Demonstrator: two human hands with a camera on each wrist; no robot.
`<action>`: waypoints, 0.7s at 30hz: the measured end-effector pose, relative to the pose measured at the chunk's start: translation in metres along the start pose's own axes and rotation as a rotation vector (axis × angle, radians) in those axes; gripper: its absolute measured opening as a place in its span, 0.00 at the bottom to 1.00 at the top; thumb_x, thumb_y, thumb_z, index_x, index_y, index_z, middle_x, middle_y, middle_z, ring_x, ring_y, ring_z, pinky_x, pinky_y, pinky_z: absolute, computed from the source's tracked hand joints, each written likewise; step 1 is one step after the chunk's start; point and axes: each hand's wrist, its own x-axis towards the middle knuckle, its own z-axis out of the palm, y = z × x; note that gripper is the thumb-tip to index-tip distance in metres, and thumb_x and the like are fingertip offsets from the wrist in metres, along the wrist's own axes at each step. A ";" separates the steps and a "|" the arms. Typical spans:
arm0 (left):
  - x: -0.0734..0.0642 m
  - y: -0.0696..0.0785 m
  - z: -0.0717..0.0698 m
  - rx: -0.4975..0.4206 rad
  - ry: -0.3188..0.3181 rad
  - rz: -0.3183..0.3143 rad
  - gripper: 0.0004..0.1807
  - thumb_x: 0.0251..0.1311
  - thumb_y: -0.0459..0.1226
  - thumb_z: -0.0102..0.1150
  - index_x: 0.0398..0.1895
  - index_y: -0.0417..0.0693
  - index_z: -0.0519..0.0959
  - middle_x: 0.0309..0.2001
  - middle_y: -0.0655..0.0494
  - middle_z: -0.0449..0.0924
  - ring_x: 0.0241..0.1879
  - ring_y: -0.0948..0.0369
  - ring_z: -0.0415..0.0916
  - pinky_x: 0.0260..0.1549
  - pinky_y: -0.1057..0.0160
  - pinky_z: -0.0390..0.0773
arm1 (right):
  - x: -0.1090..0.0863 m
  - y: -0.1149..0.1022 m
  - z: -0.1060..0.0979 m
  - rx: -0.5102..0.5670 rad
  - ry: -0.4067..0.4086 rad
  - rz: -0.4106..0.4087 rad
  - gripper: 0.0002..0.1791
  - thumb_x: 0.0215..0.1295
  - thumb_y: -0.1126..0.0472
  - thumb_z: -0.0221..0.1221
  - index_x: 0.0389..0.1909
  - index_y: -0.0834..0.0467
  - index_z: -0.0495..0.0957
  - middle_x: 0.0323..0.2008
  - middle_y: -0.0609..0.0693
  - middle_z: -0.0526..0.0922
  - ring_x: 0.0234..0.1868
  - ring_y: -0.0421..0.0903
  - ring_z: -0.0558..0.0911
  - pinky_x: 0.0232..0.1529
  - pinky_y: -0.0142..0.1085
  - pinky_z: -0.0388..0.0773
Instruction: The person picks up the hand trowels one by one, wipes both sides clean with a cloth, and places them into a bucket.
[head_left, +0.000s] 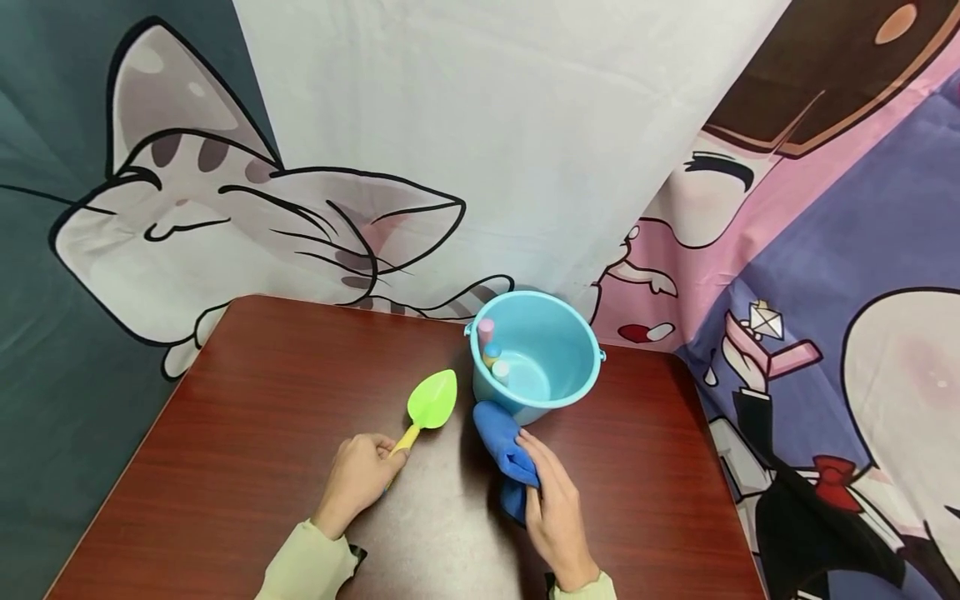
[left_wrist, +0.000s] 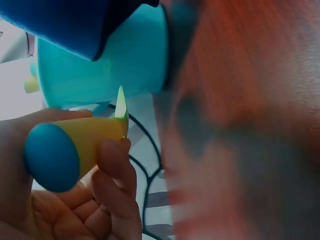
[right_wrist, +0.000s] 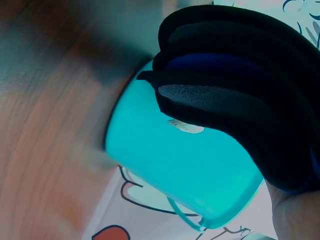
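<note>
My left hand (head_left: 362, 471) grips a toy shovel (head_left: 432, 402) by its yellow handle, blade pointing away over the table. The shovel's blade is bright green, and its blue end cap (left_wrist: 52, 157) shows large in the left wrist view. In my right hand (head_left: 553, 508) is a folded blue cloth item (head_left: 498, 437), held between thumb and fingers right at the bucket's near side. Dark edging and thick folds show on this cloth item (right_wrist: 215, 97) in the right wrist view. The light-blue bucket (head_left: 570, 358) stands upright and holds a few small pink, blue-and-yellow and white-topped pieces.
The reddish-brown wooden table (head_left: 247, 433) ends just behind the bucket. Beyond its back edge hangs a curtain (head_left: 480, 108) with cartoon drawings, which continues down the right side. A light handle (right_wrist: 182, 215) hangs from the bucket's rim.
</note>
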 end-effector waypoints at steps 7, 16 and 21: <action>-0.007 0.008 -0.008 0.034 -0.015 0.100 0.05 0.48 0.38 0.71 0.30 0.49 0.89 0.24 0.62 0.82 0.21 0.66 0.70 0.22 0.64 0.70 | 0.006 -0.004 0.004 0.036 0.026 -0.051 0.25 0.66 0.77 0.49 0.63 0.65 0.75 0.62 0.61 0.77 0.62 0.55 0.77 0.67 0.30 0.64; -0.011 0.010 -0.009 -0.002 -0.141 0.200 0.05 0.48 0.34 0.71 0.30 0.51 0.89 0.25 0.66 0.82 0.21 0.68 0.68 0.23 0.67 0.68 | 0.015 -0.009 0.010 0.032 0.084 -0.156 0.24 0.63 0.75 0.46 0.60 0.68 0.77 0.60 0.64 0.78 0.61 0.57 0.78 0.67 0.33 0.65; -0.014 0.012 -0.004 -0.014 -0.183 0.279 0.04 0.50 0.35 0.72 0.31 0.52 0.89 0.29 0.67 0.83 0.26 0.70 0.71 0.27 0.68 0.70 | 0.015 -0.013 0.015 -0.002 0.016 -0.204 0.22 0.74 0.69 0.41 0.61 0.66 0.76 0.61 0.62 0.77 0.62 0.58 0.77 0.68 0.36 0.64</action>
